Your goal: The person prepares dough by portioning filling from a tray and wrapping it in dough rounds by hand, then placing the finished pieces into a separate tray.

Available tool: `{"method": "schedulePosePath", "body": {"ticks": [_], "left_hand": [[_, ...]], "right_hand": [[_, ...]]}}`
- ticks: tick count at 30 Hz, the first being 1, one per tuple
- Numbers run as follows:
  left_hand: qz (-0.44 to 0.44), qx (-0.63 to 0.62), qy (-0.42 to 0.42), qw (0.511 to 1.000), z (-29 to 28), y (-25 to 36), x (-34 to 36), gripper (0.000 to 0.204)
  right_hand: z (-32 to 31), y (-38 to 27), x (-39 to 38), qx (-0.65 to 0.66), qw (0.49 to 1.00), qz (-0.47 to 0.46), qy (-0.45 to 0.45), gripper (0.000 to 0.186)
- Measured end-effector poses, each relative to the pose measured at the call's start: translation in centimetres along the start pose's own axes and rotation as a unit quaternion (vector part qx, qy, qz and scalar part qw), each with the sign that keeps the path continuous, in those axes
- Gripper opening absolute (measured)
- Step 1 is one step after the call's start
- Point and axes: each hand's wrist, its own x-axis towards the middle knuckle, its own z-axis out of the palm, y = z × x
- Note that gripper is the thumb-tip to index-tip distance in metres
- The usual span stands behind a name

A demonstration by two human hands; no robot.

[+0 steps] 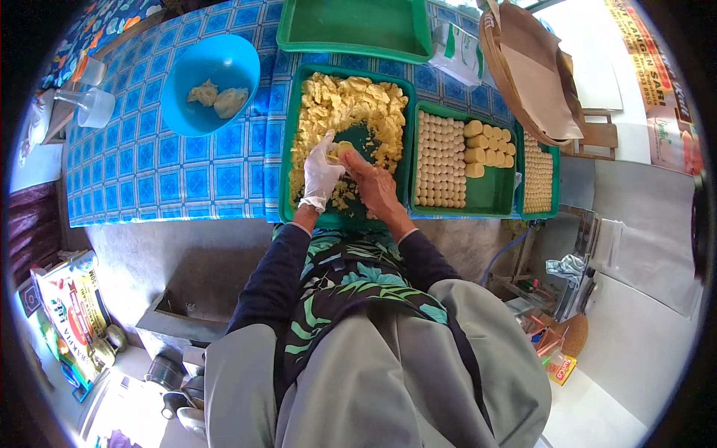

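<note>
While the green tray holds yellow mash, above its bare middle left hand's fingers clasp a yellow lump; right hand's grip, we cannot tell. Lump: light, soft, crumbly, we judge; cup its sides.

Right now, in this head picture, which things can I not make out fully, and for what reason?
Head view: most of the small yellow lump is covered by fingers of the white-gloved left hand and bare right hand.
Head view: the rectangular green tray at the top is cut off by the upper edge.
Head view: the far end of the rightmost green tray is hidden behind the round brown woven tray.
</note>
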Motion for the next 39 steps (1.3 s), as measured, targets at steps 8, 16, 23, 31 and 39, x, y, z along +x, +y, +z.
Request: {"method": "schedulePosePath", "body": {"ticks": [8, 16, 23, 31, 39], "left_hand": [[-0.034, -0.035, -0.021, 0.999, -0.5, 0.0, -0.5, 0.072], [-0.023, 0.018, -0.011, 0.999, -0.3, -0.6, -0.2, 0.064], [0.071, 0.063, -0.003, 0.995, -0.1, -1.5, 0.7, 0.06], [0.16, 0.313, -0.102, 0.93, -0.7, 0.7, 3.0, 0.05], [0.065, 0.088, -0.02, 0.994, -0.3, -1.2, 0.7, 0.061]], "right_hand": [[-2.0, 1.2, -1.4, 0.051, 0.994, 0.086, -0.03, 0.036], [0.4, -2.0, 1.9, -0.068, 0.991, 0.094, -0.061, 0.033], [-1.7, -0.6, 0.6, -0.081, 0.983, 0.125, -0.111, 0.038], [1.6, 2.8, -0.1, 0.536, 0.837, -0.036, 0.103, 0.033], [1.2, -1.9, 1.8, -0.097, 0.994, 0.034, -0.034, 0.042]]}}
